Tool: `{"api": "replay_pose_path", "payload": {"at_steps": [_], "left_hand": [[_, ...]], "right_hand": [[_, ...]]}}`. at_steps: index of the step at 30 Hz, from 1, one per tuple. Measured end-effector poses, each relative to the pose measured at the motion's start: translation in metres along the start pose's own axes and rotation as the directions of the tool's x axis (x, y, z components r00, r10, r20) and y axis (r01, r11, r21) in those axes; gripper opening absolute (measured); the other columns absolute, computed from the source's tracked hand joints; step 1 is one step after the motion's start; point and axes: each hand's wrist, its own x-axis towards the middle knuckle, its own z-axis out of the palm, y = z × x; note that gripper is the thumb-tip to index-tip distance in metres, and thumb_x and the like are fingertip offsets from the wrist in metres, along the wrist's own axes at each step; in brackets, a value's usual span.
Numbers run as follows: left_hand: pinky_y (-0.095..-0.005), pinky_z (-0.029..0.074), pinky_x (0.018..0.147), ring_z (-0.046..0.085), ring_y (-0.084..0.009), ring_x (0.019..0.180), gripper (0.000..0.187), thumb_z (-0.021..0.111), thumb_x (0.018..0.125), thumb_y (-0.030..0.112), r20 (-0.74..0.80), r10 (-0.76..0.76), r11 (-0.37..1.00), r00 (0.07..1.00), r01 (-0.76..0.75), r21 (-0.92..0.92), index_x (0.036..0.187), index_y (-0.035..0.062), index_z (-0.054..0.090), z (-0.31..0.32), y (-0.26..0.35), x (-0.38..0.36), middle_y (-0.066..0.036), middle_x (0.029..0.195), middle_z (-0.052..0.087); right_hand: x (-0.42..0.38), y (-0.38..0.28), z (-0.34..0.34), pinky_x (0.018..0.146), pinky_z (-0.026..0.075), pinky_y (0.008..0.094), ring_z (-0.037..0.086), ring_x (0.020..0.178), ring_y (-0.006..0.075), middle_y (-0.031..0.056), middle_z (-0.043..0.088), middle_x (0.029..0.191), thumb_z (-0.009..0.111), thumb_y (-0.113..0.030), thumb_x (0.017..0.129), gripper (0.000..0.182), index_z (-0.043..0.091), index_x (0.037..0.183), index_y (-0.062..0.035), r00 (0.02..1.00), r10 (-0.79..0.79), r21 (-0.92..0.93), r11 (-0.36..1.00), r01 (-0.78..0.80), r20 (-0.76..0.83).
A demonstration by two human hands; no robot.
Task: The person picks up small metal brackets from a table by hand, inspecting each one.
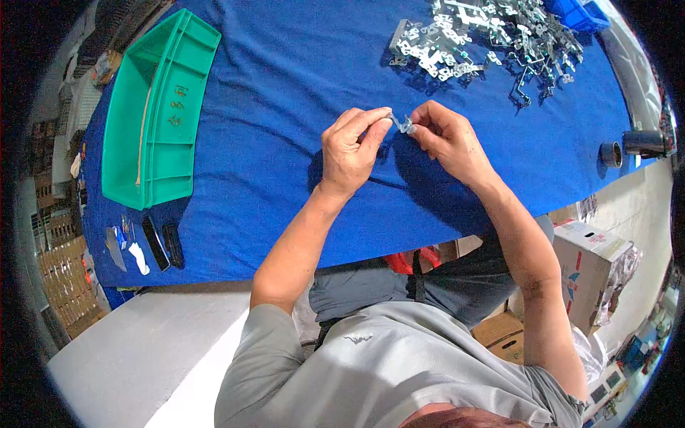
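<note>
Between my two hands, above the blue cloth, is a small bent metal bracket [404,126]. My left hand [351,146] pinches its left end between thumb and index finger. At its right end, my right hand [447,141] grips it with thumb and fingertips, the other fingers curled in. The fingertips hide both ends, so its full shape does not show. Beyond my hands, a large heap of similar metal brackets [457,43] lies loose on the cloth.
A green plastic crate [184,118] stands at the left. Near the front left edge lie dark narrow objects [171,245] and a white item [139,258]. A blue bin [581,16] is at the back right; a dark cylinder [611,155] stands by the right edge. Blue cloth [264,143] covers the table.
</note>
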Motion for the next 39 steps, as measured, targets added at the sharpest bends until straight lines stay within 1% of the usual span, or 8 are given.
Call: {"api": "replay_pose_path", "payload": {"at_steps": [1, 3, 6, 13, 18, 20, 25, 39], "left_hand": [[-0.0265, 0.049, 0.066, 0.063, -0.0131, 0.074, 0.016, 0.072, 0.091, 0.008, 0.000, 0.014, 1.000, 1.000, -0.014, 0.006, 0.105, 0.0011, 0.075, 0.000, -0.001, 0.000, -0.008, 0.085, 0.070], [-0.0265, 0.049, 0.066, 0.063, -0.0136, 0.073, 0.016, 0.072, 0.091, 0.007, 0.001, 0.029, 1.000, 1.000, -0.029, 0.012, 0.105, 0.0013, 0.075, 0.001, -0.001, 0.000, -0.008, 0.085, 0.070], [-0.0267, 0.049, 0.066, 0.063, -0.0135, 0.073, 0.016, 0.072, 0.090, 0.006, 0.011, 0.052, 0.999, 0.999, -0.052, 0.013, 0.104, 0.0014, 0.075, 0.000, -0.001, 0.000, -0.008, 0.084, 0.070], [-0.0310, 0.051, 0.067, 0.064, -0.0187, 0.074, 0.015, 0.074, 0.087, 0.006, 0.047, 0.143, 0.989, 0.989, -0.144, 0.022, 0.102, 0.0025, 0.076, 0.001, -0.002, 0.000, -0.009, 0.084, 0.070], [-0.0285, 0.051, 0.070, 0.065, -0.0167, 0.076, 0.014, 0.074, 0.087, 0.006, 0.113, 0.134, 0.989, 0.984, -0.141, 0.053, 0.101, 0.0022, 0.076, -0.001, 0.003, 0.000, -0.009, 0.085, 0.070], [-0.0255, 0.050, 0.070, 0.063, -0.0114, 0.077, 0.014, 0.072, 0.090, 0.007, 0.012, -0.056, 0.998, 0.998, 0.056, -0.011, 0.103, 0.0021, 0.075, 0.000, 0.002, -0.002, -0.007, 0.088, 0.070], [-0.0227, 0.048, 0.064, 0.059, -0.0062, 0.074, 0.017, 0.069, 0.095, 0.011, -0.048, -0.114, 0.992, 0.992, 0.111, -0.066, 0.109, 0.0014, 0.073, 0.001, -0.010, -0.003, -0.001, 0.092, 0.067], [-0.0224, 0.047, 0.058, 0.059, -0.0065, 0.068, 0.016, 0.070, 0.094, 0.011, -0.050, -0.168, 0.984, 0.985, 0.165, -0.060, 0.107, 0.0016, 0.073, 0.002, -0.008, -0.003, -0.003, 0.088, 0.067]], "right_hand": [[0.000, -0.001, 0.000, 0.061, 0.048, 0.0300, 0.057, 0.068, 0.0108, 0.0039, 0.063, 0.078, 0.062, -0.013, 0.096, 0.014, 0.064, 0.105, -0.0018, 1.000, 0.000, 0.000, 1.000, 0.000, 0.000], [0.000, -0.002, 0.002, 0.065, 0.052, 0.0290, 0.059, 0.073, 0.0108, 0.0033, 0.064, 0.087, 0.059, -0.014, 0.098, 0.016, 0.065, 0.106, -0.0012, 0.998, 0.028, 0.343, 0.938, -0.043, 0.048], [0.001, -0.004, -0.002, 0.071, 0.054, 0.0278, 0.060, 0.076, 0.0105, 0.0028, 0.063, 0.092, 0.057, -0.015, 0.099, 0.020, 0.065, 0.109, -0.0003, 0.992, 0.064, 0.412, 0.905, -0.105, 0.113], [0.003, -0.001, -0.004, 0.067, 0.050, 0.0254, 0.057, 0.075, 0.0080, 0.0007, 0.061, 0.087, 0.058, -0.018, 0.100, 0.022, 0.063, 0.112, -0.0007, 0.990, -0.003, 0.321, 0.946, -0.044, 0.143], [0.008, 0.007, 0.001, 0.063, 0.046, 0.0241, 0.054, 0.071, 0.0068, -0.0005, 0.062, 0.083, 0.059, -0.024, 0.102, 0.021, 0.062, 0.104, -0.0027, 0.979, -0.101, 0.303, 0.941, 0.151, -0.177], [0.007, 0.008, -0.004, 0.064, 0.046, 0.0240, 0.055, 0.071, 0.0068, -0.0003, 0.062, 0.083, 0.059, -0.023, 0.102, 0.021, 0.062, 0.105, -0.0029, 0.991, -0.056, 0.336, 0.937, 0.093, -0.120], [-0.004, -0.010, -0.001, 0.064, 0.047, 0.0248, 0.057, 0.074, 0.0082, 0.0015, 0.065, 0.086, 0.060, -0.021, 0.101, 0.021, 0.063, 0.107, -0.0017, 0.987, 0.099, 0.283, 0.950, -0.132, 0.128], [-0.006, -0.012, 0.004, 0.065, 0.047, 0.0266, 0.056, 0.073, 0.0076, 0.0021, 0.066, 0.083, 0.061, -0.016, 0.098, 0.017, 0.064, 0.104, -0.0009, 0.995, 0.053, 0.198, 0.978, -0.070, 0.088]]}}
